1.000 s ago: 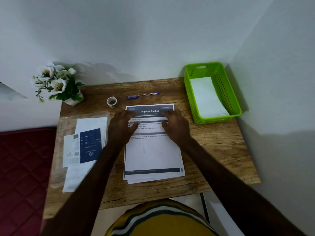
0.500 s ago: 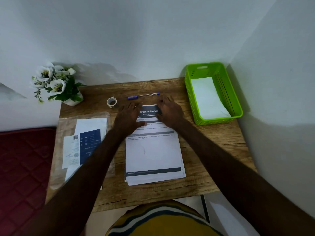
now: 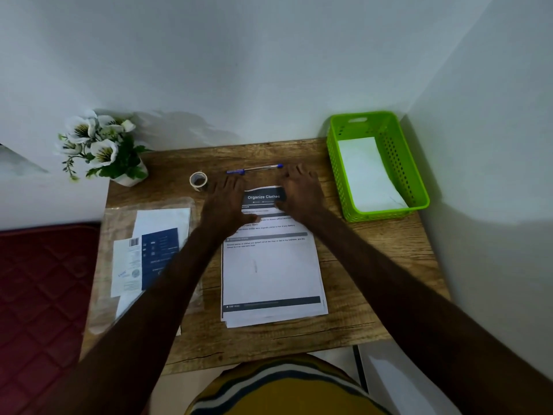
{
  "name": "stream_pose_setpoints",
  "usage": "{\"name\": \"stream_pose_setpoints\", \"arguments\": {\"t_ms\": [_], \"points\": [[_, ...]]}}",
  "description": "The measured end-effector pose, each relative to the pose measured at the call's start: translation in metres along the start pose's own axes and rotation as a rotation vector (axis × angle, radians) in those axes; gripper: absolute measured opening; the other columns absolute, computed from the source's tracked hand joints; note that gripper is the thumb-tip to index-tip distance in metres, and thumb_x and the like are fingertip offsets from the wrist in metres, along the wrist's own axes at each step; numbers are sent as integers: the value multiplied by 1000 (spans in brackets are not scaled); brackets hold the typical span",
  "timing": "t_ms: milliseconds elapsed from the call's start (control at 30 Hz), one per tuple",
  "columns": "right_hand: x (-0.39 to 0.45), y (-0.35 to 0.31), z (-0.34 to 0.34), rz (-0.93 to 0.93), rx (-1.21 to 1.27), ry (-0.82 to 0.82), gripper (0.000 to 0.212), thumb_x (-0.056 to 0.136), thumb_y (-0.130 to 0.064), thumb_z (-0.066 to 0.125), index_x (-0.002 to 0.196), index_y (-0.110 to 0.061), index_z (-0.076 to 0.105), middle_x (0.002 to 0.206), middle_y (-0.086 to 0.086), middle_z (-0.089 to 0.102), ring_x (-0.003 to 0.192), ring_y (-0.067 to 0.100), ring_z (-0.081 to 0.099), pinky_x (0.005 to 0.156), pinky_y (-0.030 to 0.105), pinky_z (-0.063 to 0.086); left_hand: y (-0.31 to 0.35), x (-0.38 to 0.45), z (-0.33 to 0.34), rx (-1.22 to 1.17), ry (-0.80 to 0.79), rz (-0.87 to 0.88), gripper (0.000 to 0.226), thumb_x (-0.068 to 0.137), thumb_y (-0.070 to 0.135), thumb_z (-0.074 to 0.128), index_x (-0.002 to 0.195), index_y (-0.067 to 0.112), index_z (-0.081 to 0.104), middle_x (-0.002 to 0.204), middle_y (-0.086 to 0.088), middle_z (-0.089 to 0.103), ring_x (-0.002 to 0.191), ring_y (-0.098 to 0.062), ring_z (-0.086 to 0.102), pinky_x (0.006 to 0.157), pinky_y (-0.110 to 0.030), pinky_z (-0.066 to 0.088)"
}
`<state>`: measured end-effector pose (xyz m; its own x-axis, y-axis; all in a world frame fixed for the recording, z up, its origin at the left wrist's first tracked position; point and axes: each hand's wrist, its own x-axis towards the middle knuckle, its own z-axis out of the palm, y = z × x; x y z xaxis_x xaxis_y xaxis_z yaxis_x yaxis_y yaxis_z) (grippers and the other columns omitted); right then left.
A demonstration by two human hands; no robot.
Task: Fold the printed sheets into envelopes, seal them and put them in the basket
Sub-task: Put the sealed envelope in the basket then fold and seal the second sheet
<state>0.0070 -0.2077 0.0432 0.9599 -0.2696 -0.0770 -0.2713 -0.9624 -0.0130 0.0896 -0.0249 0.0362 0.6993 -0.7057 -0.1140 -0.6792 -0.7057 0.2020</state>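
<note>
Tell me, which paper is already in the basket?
The plain white folded paper inside the green basket; the printed sheets lie flat under both hands.

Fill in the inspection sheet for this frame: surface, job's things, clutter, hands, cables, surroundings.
Surface: wooden table, in a wall corner.
Job's things: printed sheets stacked at centre; green basket at far right holds white paper; tape roll.
Clutter: pen, flower pot, plastic sleeve with papers at left.
Hands: left hand and right hand flat on the stack's far end.
Cables: nothing seen.
Surroundings: white walls, red mattress.
</note>
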Motion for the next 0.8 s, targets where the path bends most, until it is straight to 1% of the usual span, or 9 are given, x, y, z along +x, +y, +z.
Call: {"name": "stream_pose_setpoints", "arguments": {"t_ms": [133, 233, 367, 433, 500, 567, 633, 700, 800], "points": [[-8, -4, -1, 14, -21, 38, 61, 78, -40, 80, 129, -12, 61, 135, 11, 59, 126, 31, 51, 100, 48, 41, 11, -7, -4, 76, 57, -8, 82, 74, 56, 84, 133, 9, 52, 141, -18, 55, 135, -38, 45, 115, -52, 32], [-16, -4, -2, -3, -14, 75, 55, 78, -36, 79, 125, -12, 62, 134, 11, 63, 125, 32, 54, 100, 50, 40, 21, -16, -5, 112, 59, -25, 69, 79, 49, 82, 130, 12, 53, 133, -17, 60, 128, -38, 51, 112, -54, 35], [-37, -6, 2, -83, 19, 218, 41, 72, -26, 84, 107, -10, 69, 107, 12, 73, 103, 32, 66, 90, 48, 47, 31, -32, 2, 238, 110, 17, 52, 82, 34, 82, 123, 11, 61, 117, -16, 71, 107, -39, 66, 100, -54, 46], [-49, -6, 11, -149, 31, 294, 37, 73, -23, 83, 106, -12, 71, 103, 10, 74, 98, 32, 67, 87, 46, 48, 30, -39, 9, 251, 120, 48, 46, 84, 28, 80, 124, 11, 62, 117, -15, 70, 102, -37, 67, 96, -54, 47], [-60, -6, 21, -217, 21, 354, 29, 78, -20, 78, 105, -11, 74, 106, 10, 74, 96, 31, 69, 87, 46, 49, 28, -45, 15, 245, 135, 82, 43, 83, 23, 79, 122, 10, 65, 117, -16, 69, 100, -38, 67, 92, -53, 49], [-69, -8, 30, -254, 17, 407, 21, 83, -18, 74, 102, -10, 76, 113, 12, 75, 98, 31, 71, 89, 46, 52, 27, -52, 22, 202, 173, 111, 40, 84, 24, 79, 120, 9, 68, 119, -17, 71, 103, -38, 68, 93, -54, 50], [-76, -11, 39, -259, 23, 426, 23, 85, -19, 73, 105, -8, 76, 122, 15, 73, 103, 32, 71, 91, 49, 53, 27, -61, 31, 139, 199, 138, 43, 88, 31, 74, 123, 7, 68, 127, -17, 69, 114, -38, 67, 101, -57, 47], [-81, -12, 47, -248, 45, 395, 35, 87, -25, 72, 115, -4, 74, 131, 16, 69, 111, 33, 70, 95, 54, 53, 25, -70, 39, 106, 190, 147, 52, 92, 38, 64, 133, 6, 64, 140, -17, 62, 129, -36, 59, 110, -59, 39], [-90, -12, 55, -205, 94, 242, 57, 95, -44, 55, 134, -3, 64, 147, 16, 57, 131, 33, 59, 106, 59, 43, 24, -80, 47, 82, 167, 128, 61, 97, 44, 53, 145, 7, 55, 155, -15, 49, 144, -34, 45, 118, -60, 29]]}}
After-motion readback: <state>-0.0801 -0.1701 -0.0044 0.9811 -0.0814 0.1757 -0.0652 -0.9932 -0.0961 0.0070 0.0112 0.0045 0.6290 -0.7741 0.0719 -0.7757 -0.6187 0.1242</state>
